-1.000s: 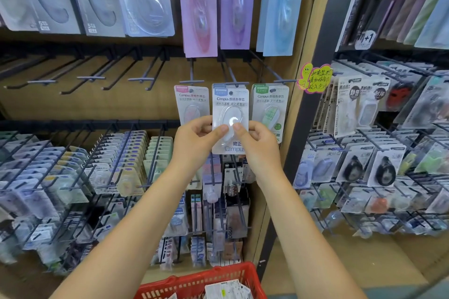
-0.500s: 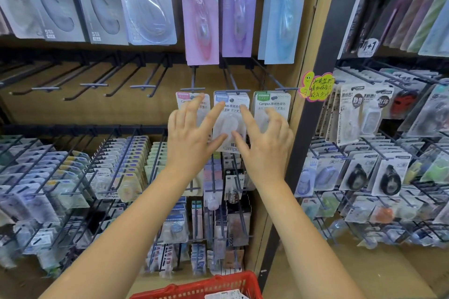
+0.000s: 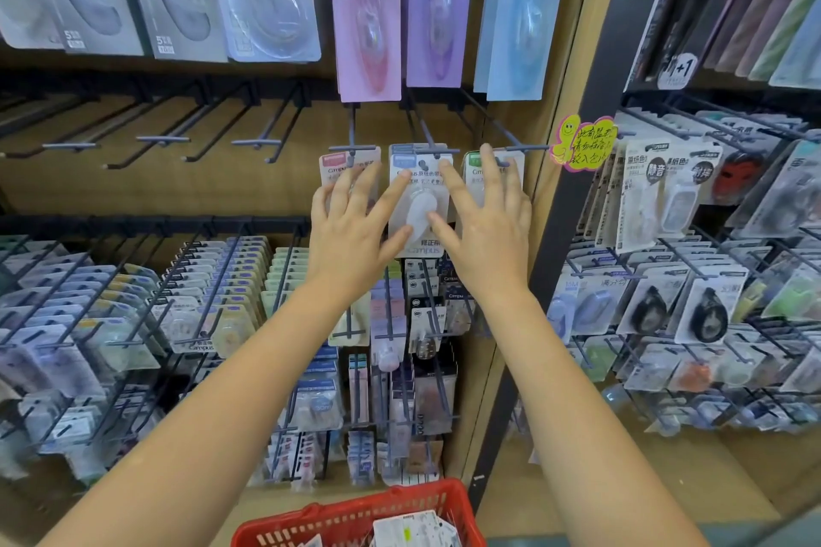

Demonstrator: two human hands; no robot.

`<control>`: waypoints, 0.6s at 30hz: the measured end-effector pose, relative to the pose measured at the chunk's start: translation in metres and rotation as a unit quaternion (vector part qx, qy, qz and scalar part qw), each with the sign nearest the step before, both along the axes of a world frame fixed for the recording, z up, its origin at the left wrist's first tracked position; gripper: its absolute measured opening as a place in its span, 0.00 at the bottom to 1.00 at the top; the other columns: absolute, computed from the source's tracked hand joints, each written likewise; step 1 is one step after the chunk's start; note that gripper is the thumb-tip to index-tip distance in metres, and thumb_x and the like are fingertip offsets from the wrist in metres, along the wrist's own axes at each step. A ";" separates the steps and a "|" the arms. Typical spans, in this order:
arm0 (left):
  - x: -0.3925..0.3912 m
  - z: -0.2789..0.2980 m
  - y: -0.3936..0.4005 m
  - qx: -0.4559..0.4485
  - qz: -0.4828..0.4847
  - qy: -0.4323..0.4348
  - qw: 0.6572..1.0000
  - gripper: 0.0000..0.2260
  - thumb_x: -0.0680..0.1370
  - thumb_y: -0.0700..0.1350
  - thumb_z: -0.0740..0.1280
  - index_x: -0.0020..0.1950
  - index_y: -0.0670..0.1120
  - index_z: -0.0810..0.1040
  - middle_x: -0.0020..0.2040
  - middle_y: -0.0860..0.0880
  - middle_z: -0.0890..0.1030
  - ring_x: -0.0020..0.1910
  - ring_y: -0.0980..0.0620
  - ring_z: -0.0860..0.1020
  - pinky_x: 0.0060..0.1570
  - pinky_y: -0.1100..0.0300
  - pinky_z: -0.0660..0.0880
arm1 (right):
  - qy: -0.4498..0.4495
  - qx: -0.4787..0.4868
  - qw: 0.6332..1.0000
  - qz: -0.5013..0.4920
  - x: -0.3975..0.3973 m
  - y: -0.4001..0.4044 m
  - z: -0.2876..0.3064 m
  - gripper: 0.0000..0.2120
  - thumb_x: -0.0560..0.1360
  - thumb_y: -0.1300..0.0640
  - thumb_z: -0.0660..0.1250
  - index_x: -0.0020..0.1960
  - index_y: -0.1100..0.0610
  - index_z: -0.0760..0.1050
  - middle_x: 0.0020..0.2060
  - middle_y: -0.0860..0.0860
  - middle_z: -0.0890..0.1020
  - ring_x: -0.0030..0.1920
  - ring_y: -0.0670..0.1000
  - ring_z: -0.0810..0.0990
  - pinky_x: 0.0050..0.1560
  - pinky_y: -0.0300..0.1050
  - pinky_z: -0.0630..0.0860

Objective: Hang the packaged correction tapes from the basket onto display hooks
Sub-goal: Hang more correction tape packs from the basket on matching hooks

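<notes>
A blue-topped correction tape pack (image 3: 421,191) hangs on the middle display hook (image 3: 422,150), between a red-topped pack (image 3: 351,164) and a green-topped pack (image 3: 475,167) on neighbouring hooks. My left hand (image 3: 355,231) and my right hand (image 3: 484,227) are spread with straight fingers on either side of the middle pack. Their thumbs and forefingers touch its face and edges. The red basket (image 3: 355,520) sits at the bottom centre with more packs (image 3: 413,529) inside.
Several bare hooks (image 3: 164,140) jut out to the left of the three packs. Large tape packs (image 3: 368,9) hang above. Full racks of small packs (image 3: 213,280) fill the lower left, and another rack (image 3: 693,302) stands on the right past a black post (image 3: 559,235).
A second ago both hands pinched the blue-topped pack at the hook. Now the fingers have straightened and let go; the pack hangs on the hook with the hands only touching it.
</notes>
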State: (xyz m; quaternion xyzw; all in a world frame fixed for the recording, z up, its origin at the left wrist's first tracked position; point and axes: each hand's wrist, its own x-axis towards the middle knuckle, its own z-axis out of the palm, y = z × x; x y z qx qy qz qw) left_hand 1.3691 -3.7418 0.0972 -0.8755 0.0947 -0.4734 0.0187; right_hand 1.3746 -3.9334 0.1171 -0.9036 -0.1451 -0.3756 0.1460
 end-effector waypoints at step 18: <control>-0.100 -0.219 0.017 -0.125 -0.091 0.141 0.978 0.19 0.82 0.45 0.66 0.72 0.42 0.76 0.79 0.39 0.66 0.73 0.35 0.69 0.63 0.41 0.70 | 0.198 0.072 0.975 0.077 -0.097 0.027 -0.261 0.16 0.79 0.50 0.60 0.59 0.58 0.80 0.49 0.54 0.81 0.43 0.57 0.82 0.35 0.45 0.76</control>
